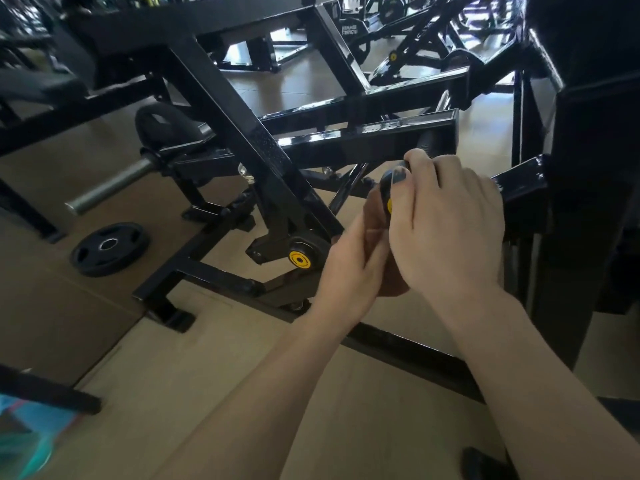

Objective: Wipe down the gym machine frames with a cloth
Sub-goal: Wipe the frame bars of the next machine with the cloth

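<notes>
Item: black gym machine frame (242, 133), steel box-section tubing, glossy, standing on a tan floor (242, 393). One long diagonal beam runs from upper left down to a pivot with a yellow cap (300, 260); several cross beams meet it in the middle of the view.

Item: right hand (446, 230). Seen from the back, fingers curled downward over a black rounded pivot end (394, 188) of the frame that shows a second small yellow spot. The grip is closed around that end, with brown material showing under the palm.

Item: cloth (379, 223), brown, bunched between the two hands, touching the pivot end. Only a small part of it is visible; its lower fold shows below the right palm.

Item: left hand (349, 268). Lies just beside and below the right hand, fingers bent up against the cloth. The grip appears pressed onto the cloth, though the fingertips are hidden behind the right hand.

Item: weight plate (110, 248), black, lying flat on the floor at left, well apart from the hands.

Item: bare steel sleeve (110, 187), grey, projecting toward the left from the frame, above the plate.

Item: further black machines (363, 29), far background, blurred.
</notes>
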Action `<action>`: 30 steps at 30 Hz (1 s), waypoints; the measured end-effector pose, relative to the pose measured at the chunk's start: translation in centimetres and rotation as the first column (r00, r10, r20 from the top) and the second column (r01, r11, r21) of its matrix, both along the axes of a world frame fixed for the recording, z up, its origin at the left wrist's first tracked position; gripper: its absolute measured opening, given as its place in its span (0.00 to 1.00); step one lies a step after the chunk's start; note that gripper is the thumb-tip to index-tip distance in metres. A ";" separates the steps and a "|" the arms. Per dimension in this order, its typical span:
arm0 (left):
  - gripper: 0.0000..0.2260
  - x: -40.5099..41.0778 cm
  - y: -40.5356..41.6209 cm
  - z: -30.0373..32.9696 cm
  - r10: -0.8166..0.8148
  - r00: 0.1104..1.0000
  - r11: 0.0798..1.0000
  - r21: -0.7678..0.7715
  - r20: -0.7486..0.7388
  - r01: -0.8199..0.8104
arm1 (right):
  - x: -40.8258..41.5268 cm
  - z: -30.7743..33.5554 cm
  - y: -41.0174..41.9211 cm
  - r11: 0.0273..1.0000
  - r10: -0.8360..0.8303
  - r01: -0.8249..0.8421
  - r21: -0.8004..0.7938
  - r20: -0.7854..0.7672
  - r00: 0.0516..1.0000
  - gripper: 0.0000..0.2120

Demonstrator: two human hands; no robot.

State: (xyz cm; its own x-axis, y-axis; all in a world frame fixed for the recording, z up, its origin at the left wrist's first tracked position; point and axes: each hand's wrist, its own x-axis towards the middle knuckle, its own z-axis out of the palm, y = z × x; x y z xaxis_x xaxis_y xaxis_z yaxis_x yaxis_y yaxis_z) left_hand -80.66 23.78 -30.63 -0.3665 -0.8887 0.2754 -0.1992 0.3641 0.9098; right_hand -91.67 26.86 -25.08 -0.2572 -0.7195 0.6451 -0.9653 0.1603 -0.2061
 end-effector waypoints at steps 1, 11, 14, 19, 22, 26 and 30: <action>0.17 0.1 0.0 -0.1 -0.022 1.000 1.000 -0.022 0.012 0.023 | 0.0 -0.1 0.0 1.000 -0.003 0.003 -0.005 -0.006 1.000 0.25; 0.14 2.6 -3.0 -2.4 0.030 0.923 0.998 -0.065 0.383 -0.006 | 0.0 -0.6 0.0 0.999 -0.032 0.032 -0.012 -0.052 0.998 0.23; 0.15 1.5 -1.8 -1.2 -0.014 0.972 0.998 -0.054 0.235 0.027 | 0.2 -0.6 -0.2 0.999 -0.047 0.046 -0.028 -0.048 0.998 0.23; 0.16 1.5 -1.4 -0.7 -0.090 0.970 0.989 -0.095 0.228 0.114 | 0.1 -1.0 -0.3 0.997 -0.064 0.061 -0.050 -0.071 0.995 0.22; 0.11 2.7 -3.0 -1.7 -0.061 0.919 0.987 -0.112 0.390 0.113 | 0.0 -1.1 -0.2 0.998 -0.043 0.040 -0.057 -0.065 0.997 0.21; 0.09 4.2 -4.7 -2.4 0.030 0.834 0.956 -0.260 0.550 0.137 | 0.0 -1.3 -0.6 0.996 -0.018 0.014 -0.087 -0.050 0.999 0.21; 0.16 4.6 -5.0 -1.8 0.049 0.748 0.948 -0.266 0.662 0.174 | 0.9 -1.6 -0.1 0.952 0.154 -0.137 -0.273 0.041 0.987 0.18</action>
